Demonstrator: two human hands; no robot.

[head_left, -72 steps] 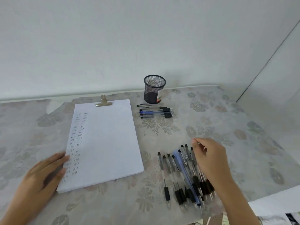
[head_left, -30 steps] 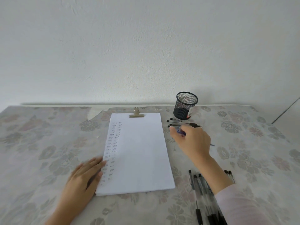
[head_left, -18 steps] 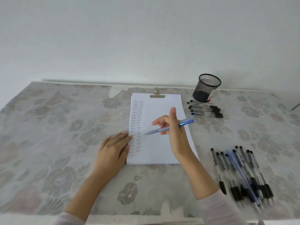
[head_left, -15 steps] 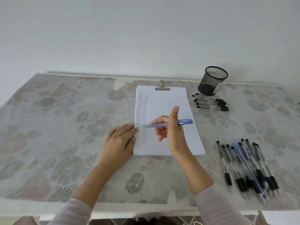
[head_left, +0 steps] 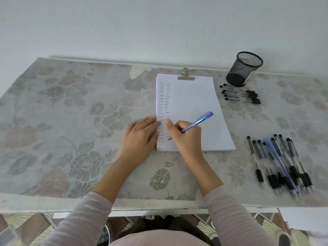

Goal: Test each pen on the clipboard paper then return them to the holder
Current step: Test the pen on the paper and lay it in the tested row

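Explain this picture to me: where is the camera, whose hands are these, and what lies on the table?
No machine here: a person works with bare hands. The one camera sits on their head and looks down, so the arms enter from below. The left hand lies flat at the left edge of the white clipboard paper, which is held by a brass clip. The right hand grips a translucent blue pen, tip down by the columns of small ink marks. On the floral-cloth table are a black wire-mesh pen holder, a short row of black pens just in front of it, and a larger pile of clear-and-black pens at the right.
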